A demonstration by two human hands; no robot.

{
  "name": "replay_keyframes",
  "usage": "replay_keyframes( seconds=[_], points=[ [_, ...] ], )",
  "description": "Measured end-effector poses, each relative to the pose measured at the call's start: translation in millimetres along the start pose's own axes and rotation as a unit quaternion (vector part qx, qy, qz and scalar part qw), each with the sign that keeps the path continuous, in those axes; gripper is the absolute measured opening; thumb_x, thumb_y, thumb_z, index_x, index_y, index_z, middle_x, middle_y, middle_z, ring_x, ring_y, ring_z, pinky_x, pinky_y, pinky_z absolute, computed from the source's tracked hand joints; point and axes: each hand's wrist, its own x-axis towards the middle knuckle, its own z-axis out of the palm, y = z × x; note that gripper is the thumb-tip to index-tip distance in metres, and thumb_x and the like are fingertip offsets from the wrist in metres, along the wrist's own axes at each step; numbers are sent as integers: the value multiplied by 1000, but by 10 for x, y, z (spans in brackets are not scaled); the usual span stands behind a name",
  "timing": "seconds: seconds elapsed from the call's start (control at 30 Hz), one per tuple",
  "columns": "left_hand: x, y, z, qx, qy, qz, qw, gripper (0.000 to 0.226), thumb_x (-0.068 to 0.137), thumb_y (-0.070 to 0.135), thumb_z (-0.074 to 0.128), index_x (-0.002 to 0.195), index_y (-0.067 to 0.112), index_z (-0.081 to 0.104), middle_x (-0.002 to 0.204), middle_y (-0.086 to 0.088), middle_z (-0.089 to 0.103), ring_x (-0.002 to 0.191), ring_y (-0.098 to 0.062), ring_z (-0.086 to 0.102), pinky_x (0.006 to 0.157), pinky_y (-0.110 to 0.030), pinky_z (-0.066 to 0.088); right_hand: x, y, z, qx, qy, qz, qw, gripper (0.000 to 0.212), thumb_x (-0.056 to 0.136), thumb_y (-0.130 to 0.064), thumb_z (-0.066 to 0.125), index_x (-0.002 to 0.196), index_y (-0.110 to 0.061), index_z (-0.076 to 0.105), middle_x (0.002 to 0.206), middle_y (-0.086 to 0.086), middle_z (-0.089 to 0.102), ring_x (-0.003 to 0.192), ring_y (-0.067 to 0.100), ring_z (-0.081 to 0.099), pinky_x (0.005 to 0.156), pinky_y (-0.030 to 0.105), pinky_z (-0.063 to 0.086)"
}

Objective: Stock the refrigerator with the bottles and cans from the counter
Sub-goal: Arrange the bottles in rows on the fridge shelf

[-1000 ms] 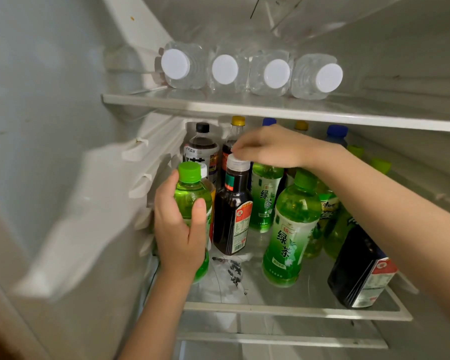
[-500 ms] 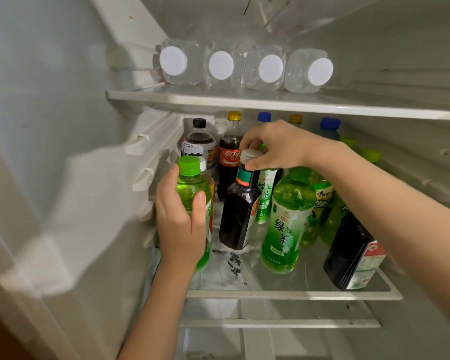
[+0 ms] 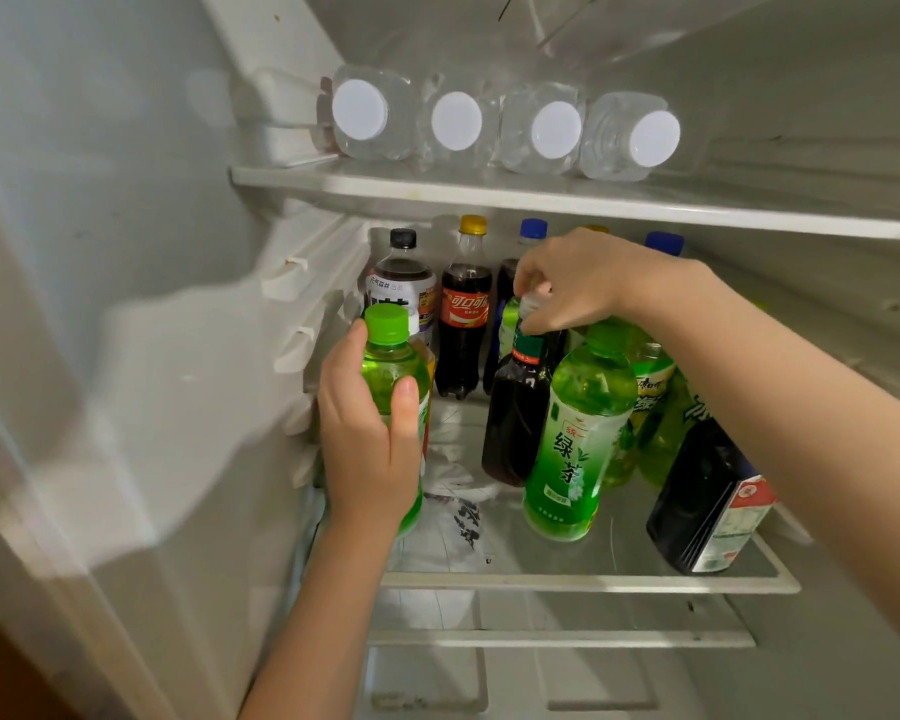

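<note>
Making room on the shelf [image 3: 593,582] for a green bottle [image 3: 381,367]

My left hand [image 3: 370,449] is wrapping the green bottle's body, keeping it upright, cap up, at the shelf's front left. My right hand [image 3: 583,278] is pinching the dark bottle [image 3: 515,423] by its cap and tipping its top slightly rightward, probably to open a gap.

left hand [image 3: 370,449] grips green bottle [image 3: 387,365] | right hand [image 3: 583,278] — fingers [image 3: 525,275] pinch dark bottle [image 3: 515,418] cap
</note>
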Motion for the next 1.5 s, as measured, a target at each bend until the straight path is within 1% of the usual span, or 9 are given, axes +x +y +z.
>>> replay_keyframes(
  seconds=[0.17,0.33,0.5,0.63,0.73,0.97,1.07,1.27,1.5],
  points=[
    [-2,3,-13,2,-6,11,1000,56,90,26,40,138,-1,36,130,-3,41,124,-6,35,107,-16,28,168,-314,35,-3,74,-60,995,45,87,-46,54,127,-25,54,121,-1,60,111,22,54,87,34,48],
    [4,20,-56,6,-23,22,999,55,91,26,38,138,-3,35,130,-14,46,123,-17,40,107,-21,31,392,-663,232,103,-18,-135,985,53,91,-44,53,139,-24,42,133,0,54,119,19,50,94,27,39],
    [-14,18,-102,-3,-14,34,999,52,92,26,39,139,7,31,128,2,38,120,-8,38,105,-15,30,418,-686,419,144,27,-165,975,32,89,-32,59,114,-14,57,108,3,61,99,22,57,77,29,41],
    [-55,22,-138,-25,-11,10,1000,51,91,27,40,139,13,29,131,-7,44,123,-25,46,103,-44,41,219,-565,411,106,66,-168,978,32,87,-36,61,112,-15,59,95,-1,59,87,15,54,69,27,36],
    [-71,39,-145,-28,-10,-2,1000,52,91,26,41,139,12,31,134,-12,44,123,-27,46,100,-51,43,-46,-503,445,98,90,-159,978,32,87,-35,62,113,-18,58,91,-2,62,84,17,58,67,30,42],
    [12,72,-162,-67,-87,-32,993,53,94,25,46,143,15,29,141,-6,43,130,-20,43,107,-46,37,-603,-424,481,117,144,-139,973,37,87,-32,63,121,-19,57,103,-2,67,92,17,62,74,33,49],
    [-22,65,-176,-87,-115,-36,989,57,92,24,49,145,19,27,143,3,41,133,-11,39,111,-34,35,-753,-434,495,144,150,-132,969,38,88,-32,61,124,-20,57,114,-1,65,101,16,61,81,37,51],
    [-449,-160,-237,-109,-166,-181,963,88,82,4,60,149,33,10,140,16,36,121,12,41,98,-13,37,-1033,-360,568,177,192,-96,960,41,86,-29,64,125,-22,58,116,-4,65,102,12,60,83,29,50],
    [-441,-275,-16,-30,-106,-145,983,78,73,13,77,139,8,35,127,-4,44,113,-8,44,95,-9,35,-1257,-211,651,229,236,-42,944,40,83,-27,68,123,-21,61,116,-7,66,102,8,61,86,30,52]
  ],
)
